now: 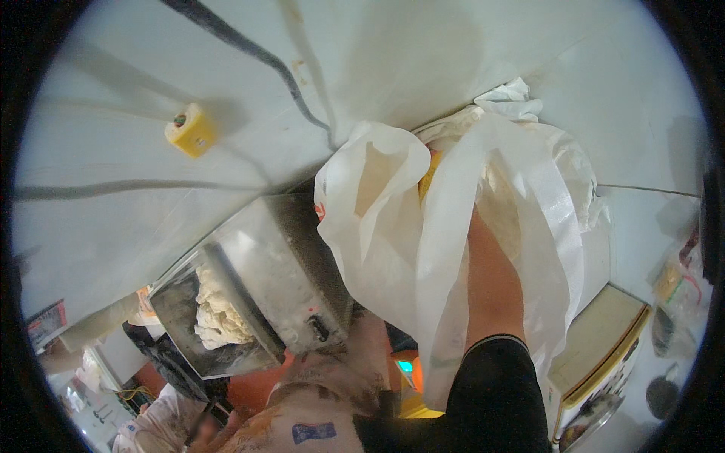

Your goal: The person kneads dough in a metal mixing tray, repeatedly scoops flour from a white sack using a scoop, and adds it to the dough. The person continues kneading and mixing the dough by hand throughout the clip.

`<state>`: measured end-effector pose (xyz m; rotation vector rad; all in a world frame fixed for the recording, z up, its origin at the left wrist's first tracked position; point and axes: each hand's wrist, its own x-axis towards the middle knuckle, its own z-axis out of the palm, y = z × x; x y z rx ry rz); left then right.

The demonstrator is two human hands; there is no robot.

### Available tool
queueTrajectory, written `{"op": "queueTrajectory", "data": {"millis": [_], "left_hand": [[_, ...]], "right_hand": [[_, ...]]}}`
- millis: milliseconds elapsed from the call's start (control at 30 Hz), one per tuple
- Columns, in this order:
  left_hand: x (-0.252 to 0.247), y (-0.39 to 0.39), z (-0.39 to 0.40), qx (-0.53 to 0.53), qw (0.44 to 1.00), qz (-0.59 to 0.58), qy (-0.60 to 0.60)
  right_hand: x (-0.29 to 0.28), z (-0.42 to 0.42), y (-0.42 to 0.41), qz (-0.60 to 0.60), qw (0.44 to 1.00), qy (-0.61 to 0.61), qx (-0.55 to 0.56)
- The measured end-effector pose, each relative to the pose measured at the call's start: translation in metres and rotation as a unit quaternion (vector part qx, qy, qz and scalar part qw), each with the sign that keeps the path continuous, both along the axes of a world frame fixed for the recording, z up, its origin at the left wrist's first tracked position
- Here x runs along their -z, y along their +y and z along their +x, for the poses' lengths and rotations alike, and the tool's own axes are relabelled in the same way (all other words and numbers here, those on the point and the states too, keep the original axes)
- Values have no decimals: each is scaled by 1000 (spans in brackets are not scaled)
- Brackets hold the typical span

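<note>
A bare right forearm (495, 283), with a black sleeve (493, 396) above it, reaches down into a large white plastic sack (391, 243). My right hand is hidden inside, so I cannot tell what it touches. The sack's mouth gapes around the arm in tall loose folds, and a pale inner layer (501, 198) shows within. A strip of yellow (429, 175) appears between the folds. My left hand is out of view.
Left of the sack stands a metal machine (272, 272) with a black knob (318, 328); dough (221, 311) lies in its tray (175, 300). A yellow socket box (193, 130) and black cable (249, 48) are nearby. A cream-topped box (600, 334) stands right. Another person's sleeve (150, 422) shows lower left.
</note>
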<state>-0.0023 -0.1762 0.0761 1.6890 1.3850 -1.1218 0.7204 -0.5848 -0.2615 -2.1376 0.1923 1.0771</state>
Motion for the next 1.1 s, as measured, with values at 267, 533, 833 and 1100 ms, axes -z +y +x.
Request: {"op": "queueTrajectory", "data": {"millis": [267,533,833,1100], "left_hand": [[-70,45,-14,21,999,35,-9],[-14,3,-41,2,998,15,-54],[-52,50,-83,61,992,23,-112],[50,61,-98,66,976,5,-205]], "right_hand": [[-83,-9,0,-105,876,-277,-380],[-105,-23,39,-6,995,-53,89],[-277,-90,41,34,984,-72,157],[-358,-167,27,95,970,-120,186]]}}
